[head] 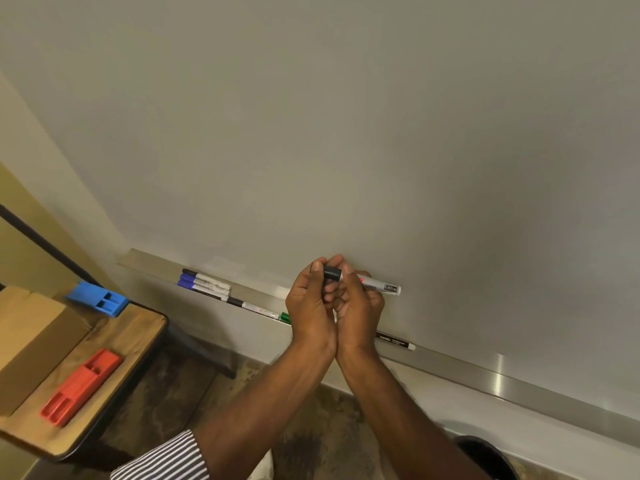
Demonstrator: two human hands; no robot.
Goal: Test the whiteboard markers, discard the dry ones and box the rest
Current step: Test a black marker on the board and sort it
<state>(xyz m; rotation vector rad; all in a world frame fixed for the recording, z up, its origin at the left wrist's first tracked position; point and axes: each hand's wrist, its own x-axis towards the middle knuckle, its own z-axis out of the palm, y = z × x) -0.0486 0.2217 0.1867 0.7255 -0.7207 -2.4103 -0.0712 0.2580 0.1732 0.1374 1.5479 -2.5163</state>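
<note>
Bare forearms, striped black-and-white left sleeve [166, 460]

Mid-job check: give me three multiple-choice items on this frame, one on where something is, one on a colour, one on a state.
1. Where is the red eraser?
A. on the side table
B. in the tray
C. on the floor

2. What colour is the cap on the held marker?
A. green
B. black
C. red

3. How is the whiteboard above the tray?
A. covered in writing
B. blank
C. half erased

Answers:
A, the red eraser lies on the side table beside the cardboard box.
B, both hands, left hand and right hand, hold the marker, its cap black.
C is wrong; B, the whiteboard is bare.
</note>
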